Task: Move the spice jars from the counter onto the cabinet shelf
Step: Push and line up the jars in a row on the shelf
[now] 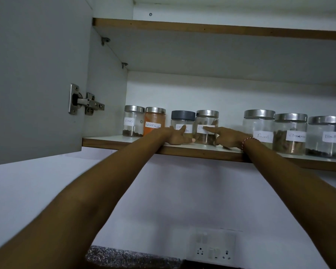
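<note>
Leftmost, jars (133, 121) marked "Cloves", "Red chilli Powder" (155, 121) (handwritten).

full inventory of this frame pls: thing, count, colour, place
spice jars: 7, clear glass, six steel lids, one grey lid, row on lower shelf
lower shelf: 1, white top, brown edge, centre
upper shelf: 1, brown edge, top
cabinet door: 1, grey, open at left
hinge: 1, metal, on the door
switch panel: 1, white, wall below
left hand: open, on the shelf by the grey-lidded jar
right hand: fingers straight, touching the fourth jar; red-white wrist thread
</note>
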The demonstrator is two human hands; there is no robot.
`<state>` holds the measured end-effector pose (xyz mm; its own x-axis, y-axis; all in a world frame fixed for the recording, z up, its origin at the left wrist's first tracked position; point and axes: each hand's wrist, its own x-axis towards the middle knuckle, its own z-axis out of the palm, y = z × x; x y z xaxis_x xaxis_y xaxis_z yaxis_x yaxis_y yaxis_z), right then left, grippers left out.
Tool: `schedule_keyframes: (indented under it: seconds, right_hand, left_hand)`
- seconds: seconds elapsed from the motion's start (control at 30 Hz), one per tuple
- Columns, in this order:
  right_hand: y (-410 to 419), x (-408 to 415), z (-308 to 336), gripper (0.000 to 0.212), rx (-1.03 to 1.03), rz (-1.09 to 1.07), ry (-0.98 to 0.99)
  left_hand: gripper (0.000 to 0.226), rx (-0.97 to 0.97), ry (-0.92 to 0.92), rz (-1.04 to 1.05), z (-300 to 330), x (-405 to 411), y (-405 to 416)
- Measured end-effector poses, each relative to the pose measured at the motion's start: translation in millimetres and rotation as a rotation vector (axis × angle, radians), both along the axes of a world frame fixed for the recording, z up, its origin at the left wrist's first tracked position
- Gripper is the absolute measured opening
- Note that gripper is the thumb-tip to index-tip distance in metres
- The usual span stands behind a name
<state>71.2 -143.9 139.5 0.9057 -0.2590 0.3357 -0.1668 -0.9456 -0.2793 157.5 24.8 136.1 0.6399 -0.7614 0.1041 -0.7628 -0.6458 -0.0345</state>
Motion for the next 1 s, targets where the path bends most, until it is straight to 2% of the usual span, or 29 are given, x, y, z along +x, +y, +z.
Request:
schedule_keyframes:
  seconds: [0.1,0.3,0.5,0.63,0.77,0.87,1.0]
  right_hand:
    - [0,10,5,0.071,0.047,0.027,0.031]
    - [-3,30,10,0.072,0.035,0.006,0.08]
    - [-2,40,14,0.071,0.062,-0.018,0.142]
    - [-3,42,14,0.071,0.067,-0.033,0.151]
    - [1,34,11,0.048,0.173,0.05,0.084]
    - [-2,27,10,0.055,0.078,0.02,0.019]
    - [1,9,6,0.056,0.019,0.047,-0.043]
  left_hand:
    - [0.064,0.046,-0.002,0.022,6,8,-2]
    - [0.081,-0.02,0.108,0.153,9,34,-5]
    - [0.091,-0.022,0.183,0.187,11,40,-4]
    - [0.09,-0.045,0.202,0.155,10,43,-2]
    - [0.087,-0.197,0.243,0.097,8,40,-1]
    - [0.089,-0.309,0.203,0.067,6,33,-5]
    - [0.07,-0.299,0.122,-0.019,2,21,-5]
